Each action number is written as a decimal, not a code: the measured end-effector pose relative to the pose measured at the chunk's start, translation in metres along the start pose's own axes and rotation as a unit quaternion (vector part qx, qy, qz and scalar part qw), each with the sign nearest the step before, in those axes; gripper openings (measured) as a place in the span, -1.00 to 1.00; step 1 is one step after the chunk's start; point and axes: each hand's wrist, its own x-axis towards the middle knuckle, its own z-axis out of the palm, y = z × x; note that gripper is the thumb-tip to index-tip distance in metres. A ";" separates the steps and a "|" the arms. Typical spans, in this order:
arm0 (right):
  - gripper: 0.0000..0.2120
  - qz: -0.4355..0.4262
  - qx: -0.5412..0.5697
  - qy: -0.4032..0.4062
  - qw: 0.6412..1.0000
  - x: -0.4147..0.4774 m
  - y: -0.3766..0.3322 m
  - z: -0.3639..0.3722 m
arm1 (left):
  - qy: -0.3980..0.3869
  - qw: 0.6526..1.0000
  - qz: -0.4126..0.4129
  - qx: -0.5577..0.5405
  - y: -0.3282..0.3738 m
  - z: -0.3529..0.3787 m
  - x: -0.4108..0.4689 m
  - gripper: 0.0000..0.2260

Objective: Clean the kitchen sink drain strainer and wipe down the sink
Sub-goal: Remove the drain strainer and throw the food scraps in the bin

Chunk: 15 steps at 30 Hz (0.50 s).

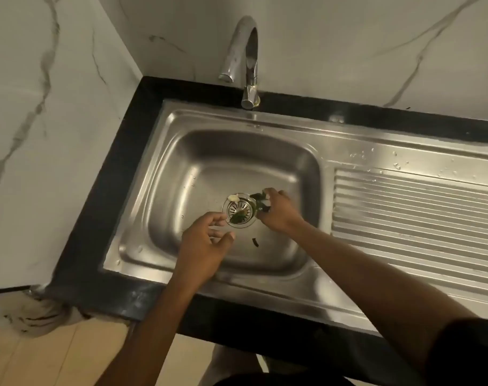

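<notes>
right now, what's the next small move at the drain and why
Probably the left hand should pick the green leaf off the strainer: that hand hovers open beside it, while the right hand pinches other green scraps.

The drainboard (pixel 418 213) is running off the right edge. The right hand (pixel 280 213) is covering part of the scraps (pixel 256 195), which are too blurred to identify.

a chrome gooseneck tap (pixel 251 68) stands on the black surface (pixel 103 218) at the back, its spout curving to the left. white marble-look walls (pixel 348 45) with grey veins meet in a corner behind it. pale beige floor tiles (pixel 56 358) show at lower left.
</notes>
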 end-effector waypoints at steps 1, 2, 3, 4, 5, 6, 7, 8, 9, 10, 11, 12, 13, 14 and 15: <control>-0.29 0.010 -0.016 0.002 1.000 0.008 -0.001 0.004 | -0.008 1.000 -0.001 0.003 -0.003 0.001 0.006 -0.68; -0.30 0.025 -0.030 0.006 0.999 0.014 -0.003 0.007 | -0.016 1.000 -0.014 0.012 -0.003 0.001 0.012 -0.69; -0.31 0.035 -0.045 0.006 0.998 0.019 -0.002 0.013 | -0.023 0.999 -0.014 0.024 -0.006 0.002 0.018 -0.70; -0.33 0.043 -0.061 -0.001 0.997 0.024 -0.002 0.018 | -0.030 0.999 -0.019 0.034 -0.008 0.002 0.023 -0.70; -0.35 0.046 -0.076 0.001 0.996 0.031 -0.001 0.025 | -0.028 0.999 -0.018 0.043 -0.012 0.002 0.030 -0.71; -0.36 0.050 -0.087 0.000 0.995 0.035 0.000 0.030 | -0.027 0.998 -0.020 0.052 -0.014 0.001 0.037 -0.71; -0.38 0.050 -0.096 0.004 0.994 0.041 0.001 0.035 | -0.026 0.998 -0.022 0.060 -0.018 0.001 0.044 -0.72; -0.40 0.046 -0.104 0.010 0.993 0.043 0.000 0.036 | -0.028 0.997 -0.023 0.072 -0.018 0.000 0.048 -0.72; -0.41 0.045 -0.110 0.014 0.993 0.047 0.000 0.040 | -0.033 0.996 -0.025 0.085 -0.020 -0.001 0.054 -0.71; -0.43 0.045 -0.113 0.017 0.992 0.051 -0.001 0.042 | -0.040 0.994 -0.029 0.096 -0.022 -0.001 0.061 -0.70; -0.45 0.043 -0.119 0.019 0.992 0.053 -0.002 0.044 | -0.048 0.993 -0.031 0.107 -0.023 -0.001 0.067 -0.70; -0.48 0.041 -0.127 0.021 0.991 0.055 -0.003 0.047 | -0.057 0.991 -0.031 0.118 -0.024 -0.001 0.072 -0.70; -0.51 0.039 -0.137 0.023 0.990 0.056 -0.003 0.048 | -0.062 0.990 -0.030 0.126 -0.024 0.000 0.076 -0.70; -0.53 0.037 -0.146 0.025 0.988 0.057 -0.004 0.051 | -0.067 0.988 -0.030 0.133 -0.025 0.000 0.081 -0.70; -0.56 0.035 -0.153 0.029 0.987 0.057 -0.004 0.053 | -0.069 0.988 -0.031 0.137 -0.026 0.001 0.085 -0.70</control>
